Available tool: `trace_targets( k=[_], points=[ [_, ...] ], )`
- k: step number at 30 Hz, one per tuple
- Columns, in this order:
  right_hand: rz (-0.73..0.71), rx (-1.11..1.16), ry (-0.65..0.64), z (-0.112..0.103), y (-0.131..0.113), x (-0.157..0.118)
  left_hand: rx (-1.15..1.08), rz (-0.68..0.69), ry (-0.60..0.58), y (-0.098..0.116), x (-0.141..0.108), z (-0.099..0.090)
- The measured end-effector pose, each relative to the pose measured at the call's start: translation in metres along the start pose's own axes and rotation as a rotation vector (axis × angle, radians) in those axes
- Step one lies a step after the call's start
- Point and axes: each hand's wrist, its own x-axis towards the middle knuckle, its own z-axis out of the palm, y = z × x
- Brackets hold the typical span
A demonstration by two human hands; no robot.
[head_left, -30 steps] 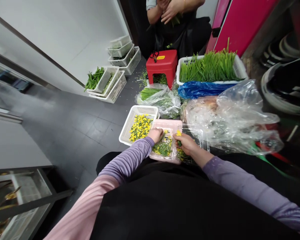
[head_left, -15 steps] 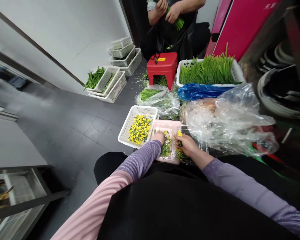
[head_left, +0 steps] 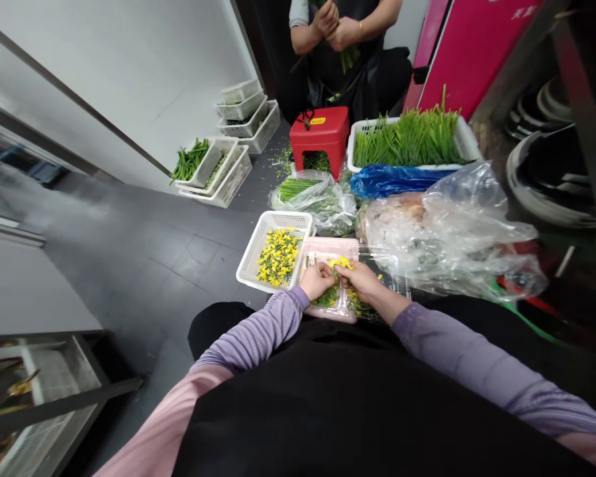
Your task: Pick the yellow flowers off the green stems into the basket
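Observation:
My right hand (head_left: 363,279) is closed around a few yellow flowers (head_left: 340,262) with green stems, held low above a pink tray (head_left: 308,246). Beside it, my left hand (head_left: 316,281) has its fingers pinched together at the flowers; whatever lies between those fingertips is hidden. Inside the pink tray are more yellow blossoms and green bits, partly covered by my hands. A white perforated basket (head_left: 249,270) stands against the tray's left side, with a pile of yellow flowers (head_left: 278,257) in it. Clear plastic packaging (head_left: 397,262) is to the right of the tray.
Beyond the tray are a bag of green stems (head_left: 322,199), a blue plastic bag (head_left: 392,181) and a large clear bag (head_left: 457,232). A red stool (head_left: 322,129) and a basket of upright greens (head_left: 469,142) stand farther back. Another person's hands (head_left: 335,26) hold greens.
My left hand has come up and right out of the tray to meet my right hand. The right hand has shifted left, bringing its flowers over the tray.

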Motion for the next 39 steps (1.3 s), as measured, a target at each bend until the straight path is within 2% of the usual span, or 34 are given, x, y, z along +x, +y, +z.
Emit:
trace_targets(
  k=[4, 7, 11, 15, 20, 24, 29, 35, 39],
  points=[
    [0.008, 0.075, -0.125, 0.002, 0.001, -0.002, -0.408, -0.175, -0.102, 0.013, -0.019, -0.004],
    [0.074, 0.140, -0.223, 0.003, 0.002, -0.004, -0.528, -0.160, -0.122, 0.015, -0.025, -0.005],
    [0.032, 0.124, -0.310, 0.002, 0.000, -0.006, -0.498, -0.126, -0.127, 0.023, -0.028, -0.009],
    [-0.007, 0.144, -0.315, -0.001, -0.007, -0.006, -0.504, -0.128, -0.174, 0.030, -0.030, -0.018],
    [0.025, 0.253, -0.334, -0.007, -0.015, -0.004, -0.350, -0.141, -0.072, 0.028, -0.035, -0.025],
    [-0.027, 0.208, -0.330, -0.008, -0.015, -0.004, -0.321, -0.090, -0.097, 0.033, -0.041, -0.023],
    [-0.134, 0.076, -0.345, -0.004, -0.012, -0.008, -0.302, -0.105, -0.155, 0.041, -0.042, -0.020],
    [-0.080, 0.131, -0.358, -0.001, -0.017, -0.015, -0.319, -0.048, -0.105, 0.042, -0.042, -0.019],
    [-0.070, 0.154, -0.380, -0.001, -0.016, -0.019, -0.414, -0.077, -0.125, 0.035, -0.042, -0.013]
  ],
)
